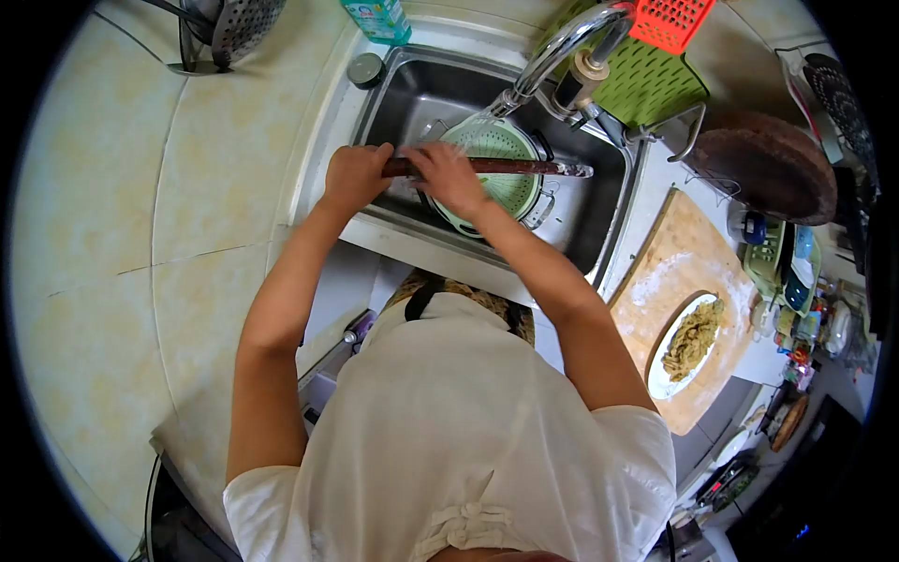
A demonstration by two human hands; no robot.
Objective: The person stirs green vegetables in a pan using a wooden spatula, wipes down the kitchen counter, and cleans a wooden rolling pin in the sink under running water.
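Observation:
A long dark-brown rolling pin (515, 167) lies level across the sink, its right end smeared white. My left hand (356, 178) is closed around the pin's left end, near the front left of the sink. Close beside it, my right hand (449, 180) is wrapped over the pin, and some of its fingers are blurred. Water from the chrome faucet (538, 70) appears to fall by my right hand. Under the pin sits a light green colander (501, 140), resting in a metal-handled pot (543, 208) that is mostly hidden.
The steel sink (599, 234) surrounds these things. A jar lid (366, 70) and a teal packet (379, 19) stand at its back left. Behind the faucet lean a green board (646, 89) and a red grater (670, 21). Right, a floury wooden board (674, 248) bears a food plate (660, 382).

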